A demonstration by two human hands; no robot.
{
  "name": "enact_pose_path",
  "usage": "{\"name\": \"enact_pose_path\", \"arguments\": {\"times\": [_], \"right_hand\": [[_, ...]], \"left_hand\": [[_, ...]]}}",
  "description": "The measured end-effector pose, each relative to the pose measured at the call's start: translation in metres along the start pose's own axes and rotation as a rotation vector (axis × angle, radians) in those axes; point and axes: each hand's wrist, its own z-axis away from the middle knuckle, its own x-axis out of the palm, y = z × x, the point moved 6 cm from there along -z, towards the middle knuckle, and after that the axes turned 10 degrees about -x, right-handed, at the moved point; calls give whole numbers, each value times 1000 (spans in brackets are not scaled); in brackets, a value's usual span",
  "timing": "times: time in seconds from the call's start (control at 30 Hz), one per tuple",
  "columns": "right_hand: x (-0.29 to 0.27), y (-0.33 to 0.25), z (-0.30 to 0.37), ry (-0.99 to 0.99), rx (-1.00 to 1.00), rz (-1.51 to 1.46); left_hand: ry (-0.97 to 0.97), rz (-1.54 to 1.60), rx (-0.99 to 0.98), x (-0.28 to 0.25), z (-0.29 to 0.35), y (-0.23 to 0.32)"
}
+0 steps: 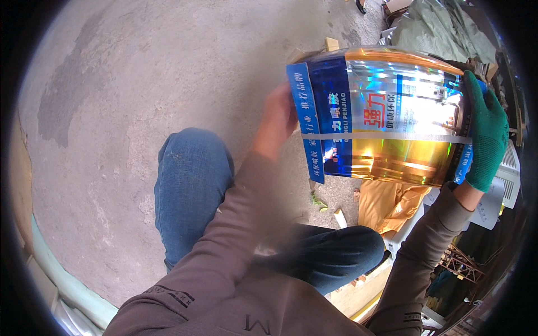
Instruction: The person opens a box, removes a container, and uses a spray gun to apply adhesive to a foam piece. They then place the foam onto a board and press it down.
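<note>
Brown sleeves (216,252) are lying nearest us. Our bare left hand (279,115), partly hidden, is holding a shiny strapped pack (406,112) by its left end; our green-gloved right hand (489,137) is grasping the other. Ahead, rightward, the pack's long axis is running crosswise between both, neither nearer, grey floor (123,106) spreading beyond.

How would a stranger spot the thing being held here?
Start at the grey floor, then go right to the bare left hand and green-gloved right hand. Between them is the bulky package: unlike the plain yellow sheeting nearby, it's glossy silver, blue and gold, with a pale strap.
</note>
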Motion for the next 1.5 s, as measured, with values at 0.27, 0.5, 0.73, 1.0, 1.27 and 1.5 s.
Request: {"name": "enact_pose_path", "arguments": {"times": [0.27, 0.5, 0.73, 1.0, 1.27, 1.5], "right_hand": [[8, 1, 3, 4, -23, 111], [15, 8, 11, 35, 422, -345], [22, 19, 20, 12, 282, -247], [32, 31, 27, -21, 471, -286], [43, 51, 32, 2, 488, -338], [68, 60, 57, 78, 575, -577]], "left_hand": [[-75, -54, -14, 5, 3, 14], [-52, -175, -12, 15, 11, 31], [-70, -150, -24, 23, 7, 35], [-39, -214, -46, 21, 13, 47], [-31, -280, -20, 20, 22, 53], [-144, -235, -86, 24, 11, 66]]}}
